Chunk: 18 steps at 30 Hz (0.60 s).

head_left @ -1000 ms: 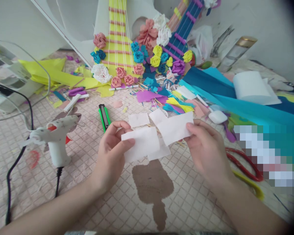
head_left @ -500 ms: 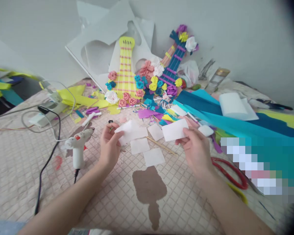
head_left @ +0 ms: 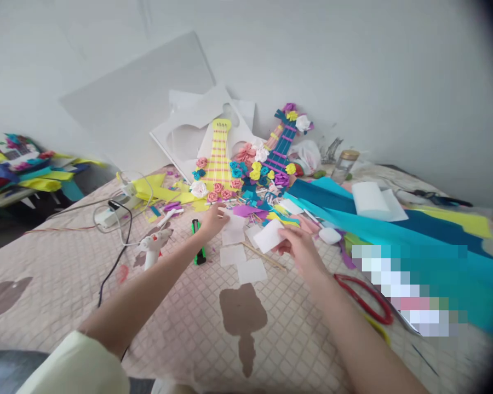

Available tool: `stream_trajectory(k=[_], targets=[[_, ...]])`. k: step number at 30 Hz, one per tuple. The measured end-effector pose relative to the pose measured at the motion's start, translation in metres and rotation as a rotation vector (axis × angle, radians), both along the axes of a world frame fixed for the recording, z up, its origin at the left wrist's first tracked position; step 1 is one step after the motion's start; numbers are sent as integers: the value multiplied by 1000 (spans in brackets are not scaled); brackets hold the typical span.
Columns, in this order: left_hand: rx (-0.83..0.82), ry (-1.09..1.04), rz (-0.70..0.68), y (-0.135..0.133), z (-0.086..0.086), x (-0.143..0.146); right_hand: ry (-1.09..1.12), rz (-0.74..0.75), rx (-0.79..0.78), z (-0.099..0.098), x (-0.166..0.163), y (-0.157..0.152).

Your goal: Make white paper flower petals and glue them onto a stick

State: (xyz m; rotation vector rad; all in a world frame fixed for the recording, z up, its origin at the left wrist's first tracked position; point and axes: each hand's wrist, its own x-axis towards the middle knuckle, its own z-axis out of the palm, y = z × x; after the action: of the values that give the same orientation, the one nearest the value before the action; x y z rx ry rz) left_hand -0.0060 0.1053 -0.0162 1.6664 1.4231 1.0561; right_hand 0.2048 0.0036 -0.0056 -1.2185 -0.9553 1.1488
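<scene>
White sheet (head_left: 268,237), head view: 5 o'clock from centre, pinched between thumb and fingers of the right hand (head_left: 299,246). I read the left hand (head_left: 214,221) at 8 o'clock, fingers half-curled beside a flat paper (head_left: 233,231); whether it grips, I cannot tell.

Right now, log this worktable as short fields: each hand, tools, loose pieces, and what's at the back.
Left hand: beside a white paper sheet; contact unclear
Right hand: pinching a white paper rectangle
Tools: white hot glue gun, green utility knife, red-handled scissors
Loose pieces: white paper pieces, thin wooden stick
Back: yellow model guitar, blue model guitar, paper flowers
</scene>
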Motion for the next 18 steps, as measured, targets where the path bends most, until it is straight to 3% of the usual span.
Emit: stream_trajectory(k=[4,10,13,15,18], targets=[[40,118,9,5,1,-4,-211,121,-54,-9,8,-2],[157,136,4,-29,18,-15,-447,-75,62,-14,15,5],[172,112,-36,-63,31,-26,-465,-102,140,7,14,-5],[166,113,-84,-91,35,-36,-425,-57,191,28,14,-29],[156,144,-127,-135,35,-55,-223,174,366,55,18,-88]])
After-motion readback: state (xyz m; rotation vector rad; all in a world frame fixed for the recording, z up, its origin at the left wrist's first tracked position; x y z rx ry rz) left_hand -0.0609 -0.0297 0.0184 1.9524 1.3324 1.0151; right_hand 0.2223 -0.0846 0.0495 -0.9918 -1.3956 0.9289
